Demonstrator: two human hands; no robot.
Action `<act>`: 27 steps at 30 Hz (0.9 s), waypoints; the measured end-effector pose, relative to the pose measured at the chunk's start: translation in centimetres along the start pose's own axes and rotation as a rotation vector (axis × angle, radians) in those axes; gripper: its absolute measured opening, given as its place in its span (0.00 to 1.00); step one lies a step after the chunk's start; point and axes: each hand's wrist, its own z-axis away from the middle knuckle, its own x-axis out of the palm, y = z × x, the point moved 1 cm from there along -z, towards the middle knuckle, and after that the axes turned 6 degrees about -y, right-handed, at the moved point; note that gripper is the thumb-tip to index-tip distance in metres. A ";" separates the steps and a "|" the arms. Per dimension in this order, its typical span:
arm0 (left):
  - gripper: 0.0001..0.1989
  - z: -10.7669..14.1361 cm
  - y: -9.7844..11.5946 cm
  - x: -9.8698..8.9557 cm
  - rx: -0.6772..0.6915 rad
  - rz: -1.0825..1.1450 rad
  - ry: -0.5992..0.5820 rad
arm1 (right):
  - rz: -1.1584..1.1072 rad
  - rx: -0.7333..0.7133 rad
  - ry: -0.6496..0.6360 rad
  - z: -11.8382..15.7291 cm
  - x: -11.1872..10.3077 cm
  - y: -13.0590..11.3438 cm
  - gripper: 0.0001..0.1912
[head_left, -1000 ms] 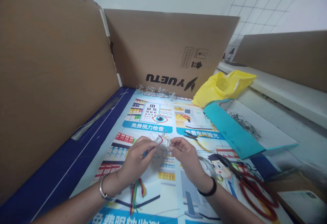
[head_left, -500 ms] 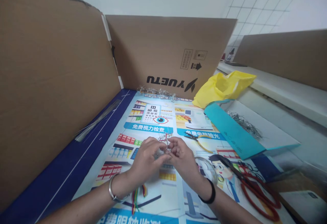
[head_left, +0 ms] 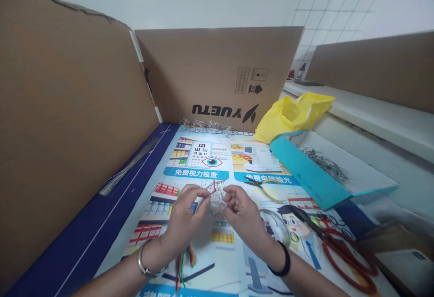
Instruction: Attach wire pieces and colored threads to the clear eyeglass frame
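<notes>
A small tangle of thin silvery wire (head_left: pixel 217 201) with a bit of red in it is between my hands, above the printed sheet. My right hand (head_left: pixel 240 209) has its fingers curled and pinched on the right side of the tangle. On the left, my left hand (head_left: pixel 190 209) has thumb and forefinger bent toward each other beside the wire; whether they grip a strand is too small to tell. Coloured threads (head_left: pixel 183 265) in red, green and yellow lie below my left hand.
Yellow-handled pliers (head_left: pixel 266 186), a clear round dish (head_left: pixel 276 227) and red-handled scissors (head_left: pixel 339 247) lie rightward. Beyond are a teal box (head_left: pixel 312 175) of wire pieces and a yellow bag (head_left: pixel 293 116). Cardboard panels (head_left: pixel 217 71) stand behind and left; wire bits (head_left: pixel 206 126) lie at the back.
My left hand has moved left, away from my right hand, and the wire tangle between them shows more fully. The view has shifted slightly.
</notes>
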 end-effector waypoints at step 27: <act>0.08 -1.0 -1.3 -1.9 0.206 -0.070 0.026 | -0.073 -0.116 -0.075 -0.2 -0.3 1.1 0.07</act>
